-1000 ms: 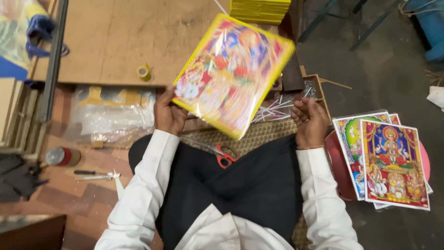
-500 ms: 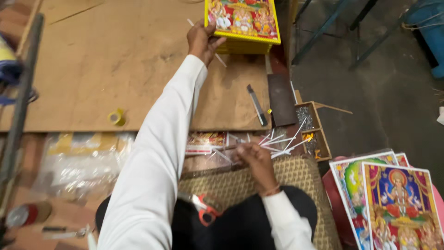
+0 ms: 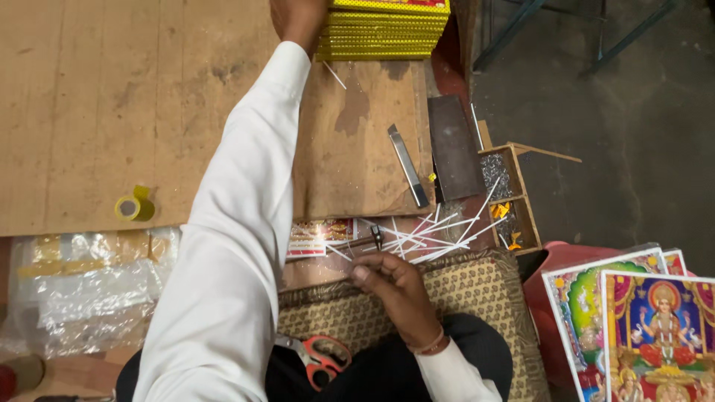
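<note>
Here, in the head view, the left hand (image 3: pixel 298 18) reaches far across the plywood board (image 3: pixel 112 97) to the stack of yellow-edged framed pictures (image 3: pixel 383 30) at the far edge. It rests against the stack's left side, partly cut off by the picture's top, so I cannot tell whether its fingers are closed on a frame or only pressed to it. The stack is squared and flat, probably so the frames stay aligned.

The right hand (image 3: pixel 395 286) lies near, at the edge of the woven cushion (image 3: pixel 477 290), fingers curled together around the handle of a small hammer (image 3: pixel 365 240), whose head lies among the thin white sticks (image 3: pixel 439 231) scattered just beyond.

To the right of the sticks stands a small wooden tray (image 3: pixel 514 197) with compartments holding small nails, close enough for the working hand. A dark flat slab (image 3: pixel 454 149) and a metal blade (image 3: pixel 408 164) lie on the board beside it.

At the near right, glossy printed pictures (image 3: pixel 648 327), bright red, green and gold with figures, lie fanned over a red stool (image 3: pixel 558 260). A flat red-and-white packet (image 3: pixel 320 237) sits just beside the hammer. A yellow tape roll (image 3: pixel 134 207) sits at the left on the board, clear plastic sheeting (image 3: pixel 82 283) below it, and red-handled scissors (image 3: pixel 320 357) lie on the lap.
</note>
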